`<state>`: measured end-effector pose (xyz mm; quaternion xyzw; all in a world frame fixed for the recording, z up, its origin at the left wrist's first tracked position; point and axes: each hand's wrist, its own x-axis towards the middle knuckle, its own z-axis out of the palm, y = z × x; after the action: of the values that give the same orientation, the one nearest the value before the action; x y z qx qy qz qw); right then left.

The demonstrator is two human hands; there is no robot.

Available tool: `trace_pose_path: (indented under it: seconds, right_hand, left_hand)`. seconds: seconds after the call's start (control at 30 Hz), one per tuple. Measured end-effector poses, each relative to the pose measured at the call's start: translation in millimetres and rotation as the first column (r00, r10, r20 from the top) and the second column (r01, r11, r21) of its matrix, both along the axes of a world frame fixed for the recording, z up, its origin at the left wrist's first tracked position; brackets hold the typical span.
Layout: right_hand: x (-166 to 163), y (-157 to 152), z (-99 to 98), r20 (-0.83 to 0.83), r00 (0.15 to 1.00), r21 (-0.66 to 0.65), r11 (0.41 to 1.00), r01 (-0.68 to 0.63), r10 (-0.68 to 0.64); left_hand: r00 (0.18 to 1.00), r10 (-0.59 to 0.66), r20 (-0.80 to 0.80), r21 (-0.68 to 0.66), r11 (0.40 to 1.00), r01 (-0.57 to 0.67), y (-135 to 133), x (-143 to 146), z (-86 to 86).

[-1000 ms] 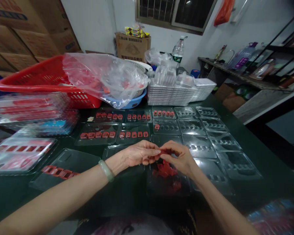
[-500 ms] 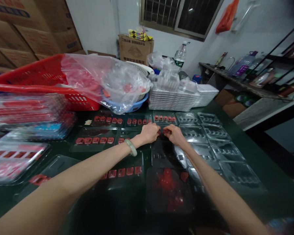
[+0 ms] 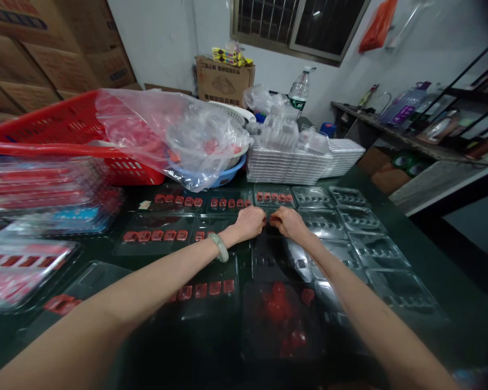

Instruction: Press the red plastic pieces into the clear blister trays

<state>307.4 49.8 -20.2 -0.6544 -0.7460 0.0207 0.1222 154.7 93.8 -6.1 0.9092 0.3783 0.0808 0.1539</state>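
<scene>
Both arms reach out over a dark green table (image 3: pixel 394 216) covered with clear plastic blister trays. My left hand (image 3: pixel 249 222), a pale green bangle on its wrist, and my right hand (image 3: pixel 288 222) meet over a tray (image 3: pixel 268 230) in the second row. The fingers of both are curled and pressed down into its pockets on small red pieces that are mostly hidden. The filled tray (image 3: pixel 273 196) just beyond holds a row of red pieces. Near me a clear tray (image 3: pixel 280 314) holds a loose pile of red pieces.
A red basket (image 3: pixel 65 130) with a clear plastic bag (image 3: pixel 179 130) stands at the back left, above stacked filled trays (image 3: pixel 44 184). A stack of unfilled trays (image 3: pixel 301 157), a water bottle (image 3: pixel 299 92) and a cardboard box (image 3: pixel 223 81) stand at the back. Shelves run along the right.
A second ago both hands were close to me, pinching a red piece above the pile. They have since reached forward to the second-row tray and stay pressed there.
</scene>
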Motion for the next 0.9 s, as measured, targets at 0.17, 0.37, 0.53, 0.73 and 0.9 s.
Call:
trace_pose_path:
  seconds: [0.17, 0.37, 0.53, 0.73, 0.9]
  right_hand:
    - [-6, -4, 1.6, 0.022, 0.999, -0.017, 0.999, 0.038, -0.038]
    - [5, 2, -1.2, -0.084, 0.992, -0.049, 0.994, -0.097, 0.092]
    - [10, 4, 0.5, -0.208, 0.97, -0.038, 0.99, -0.134, 0.124]
    - [13, 3, -1.4, -0.348, 0.933, -0.005, 0.995, -0.095, 0.087]
    - [14, -4, 0.8, -0.49, 0.87, 0.065, 0.997, -0.035, 0.062]
  left_hand:
    - [1.0, 0.022, 0.002, -0.013, 1.0, -0.022, -3, 1, -1.5]
    - [0.999, 0.03, -0.018, -0.042, 0.999, -0.03, -1, 1, -0.4]
    - [1.0, 0.021, -0.001, -0.063, 0.998, -0.021, 2, 3, -1.6]
    - [0.99, 0.074, 0.122, -0.13, 0.99, -0.058, 0, 0, -1.4]
    - [0.922, 0.2, 0.33, -0.267, 0.957, -0.112, -9, -1, 9.8]
